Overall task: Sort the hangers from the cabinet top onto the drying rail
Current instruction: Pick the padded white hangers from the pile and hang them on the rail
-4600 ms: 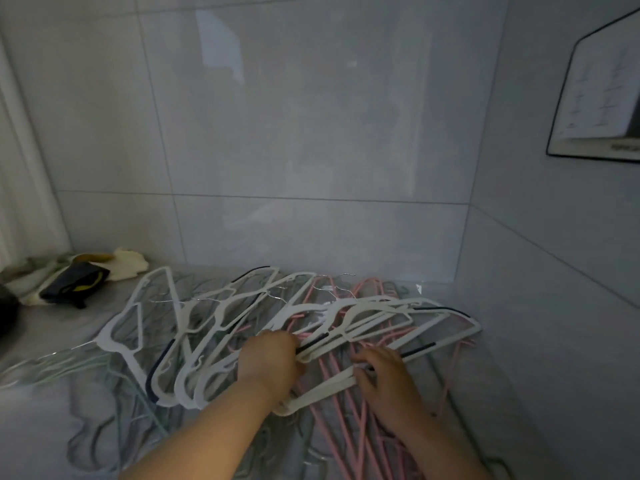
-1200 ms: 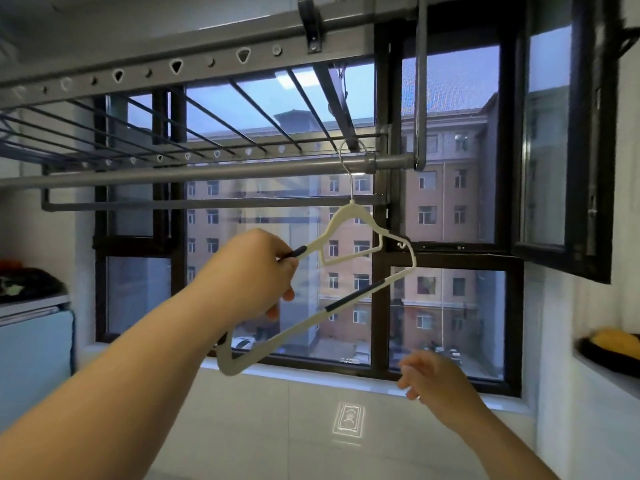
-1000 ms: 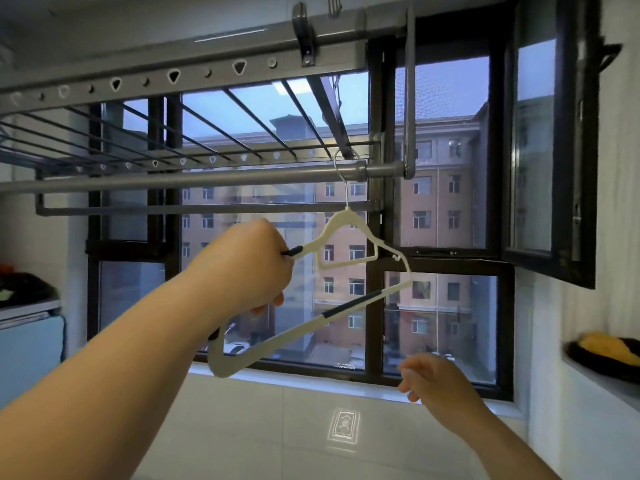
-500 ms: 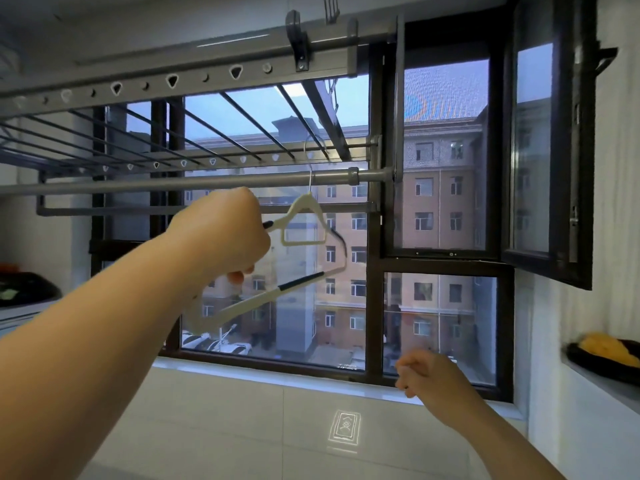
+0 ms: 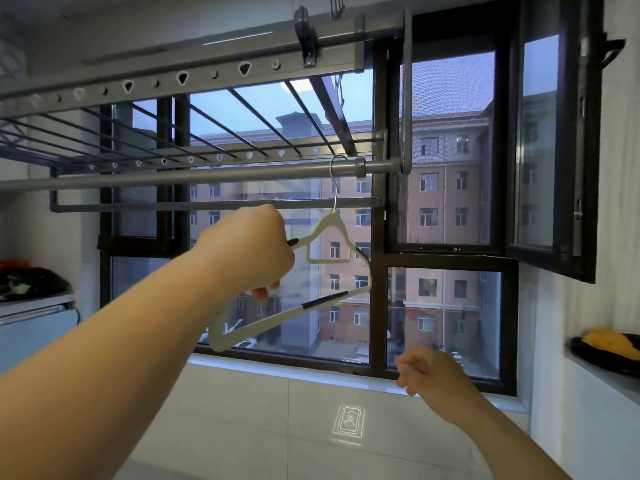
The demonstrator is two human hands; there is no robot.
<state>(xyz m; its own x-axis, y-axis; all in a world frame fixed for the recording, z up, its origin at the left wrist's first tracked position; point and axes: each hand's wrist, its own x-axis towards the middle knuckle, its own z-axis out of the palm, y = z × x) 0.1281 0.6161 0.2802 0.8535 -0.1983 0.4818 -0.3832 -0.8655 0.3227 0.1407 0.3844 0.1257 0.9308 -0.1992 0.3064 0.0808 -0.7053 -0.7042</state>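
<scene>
One hanger [image 5: 329, 261], cream-white with black anti-slip strips, hangs by its metal hook [image 5: 333, 178] on the round grey drying rail [image 5: 207, 174]. The hook passes over the rail close to its right end, just beside the collar [image 5: 360, 167] where the rail meets its bracket. The hanger is tilted: its left corner is low, near the window sill, and its right corner is higher.

The left hand [image 5: 249, 254] is raised in front of the window [image 5: 446, 150] and grasps the hanger's upper left arm. The fingers are curled round this arm, and the end of a black strip shows just beyond the fist. The right hand [image 5: 429, 372] is lower and well apart from the hanger. Its fingers are loosely bent and it holds nothing.

Above the rail runs a flat grey beam [image 5: 173, 77] with round and triangular holes, and thin bars go back from it toward the glass. On the right, a dark window sash [image 5: 554, 150] stands open into the room. Under it, on a ledge, lies a dark tray [image 5: 588, 355] with something yellow on it. At the far left a pale cabinet [image 5: 34, 320] carries some dark things that I cannot make out.
</scene>
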